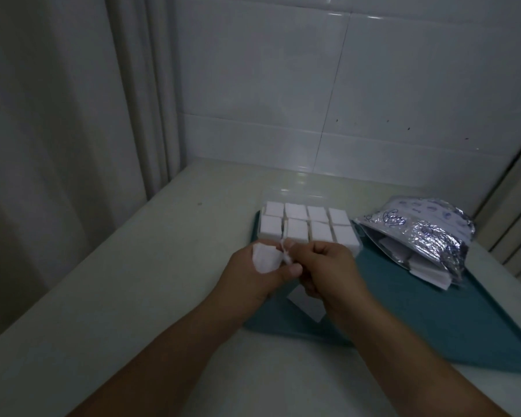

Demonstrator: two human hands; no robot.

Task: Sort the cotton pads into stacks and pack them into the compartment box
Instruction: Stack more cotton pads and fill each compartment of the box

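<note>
Both hands, left hand (254, 267) and right hand (328, 266), pinched one cotton pad (263, 260), apparently peeling layers, above the filled compartment box (310, 228).

Both forearms run off the bottom edge of the frame, the teal tray (433, 311) is cut at the lower right, the right hand (331, 266) and left hand (253, 275) hide the compartment box's (355, 245) near edge and part of a loose pad (304, 302), and the foil bag's (427, 236) print is unreadable.
</note>
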